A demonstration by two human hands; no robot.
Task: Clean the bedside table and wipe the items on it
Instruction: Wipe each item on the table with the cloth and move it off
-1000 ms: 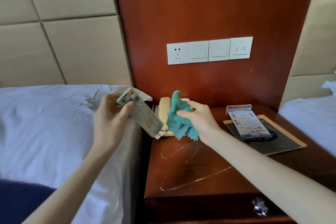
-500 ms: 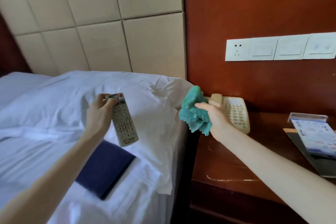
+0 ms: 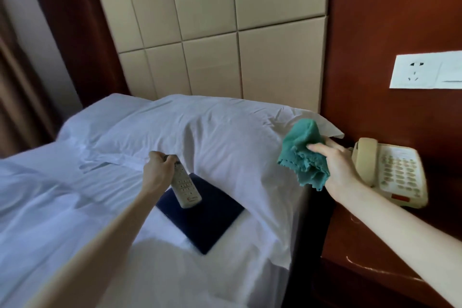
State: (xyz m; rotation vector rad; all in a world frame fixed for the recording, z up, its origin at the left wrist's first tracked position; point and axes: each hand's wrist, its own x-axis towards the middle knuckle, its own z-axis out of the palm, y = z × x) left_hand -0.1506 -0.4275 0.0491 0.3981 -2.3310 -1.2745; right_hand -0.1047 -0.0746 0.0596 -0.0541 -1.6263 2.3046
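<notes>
My left hand [image 3: 158, 172] grips the top end of a grey remote control [image 3: 186, 188], which hangs over a dark blue folder [image 3: 203, 217] lying on the white bed [image 3: 75, 197]. My right hand [image 3: 337, 167] holds a bunched teal cloth [image 3: 301, 155] in the air above the gap between bed and bedside table. A beige telephone [image 3: 392, 172] sits on the dark red wooden bedside table [image 3: 375, 252], just right of my right hand.
A white pillow [image 3: 200, 127] lies at the head of the bed against a beige padded wall. A white socket plate [image 3: 425, 71] is on the red wood panel above the table. Brown curtains hang at the far left.
My view has swung left toward the bed. My left hand has carried the remote down and left, from beside the table to over the blue folder. My right hand still holds the cloth near the telephone.
</notes>
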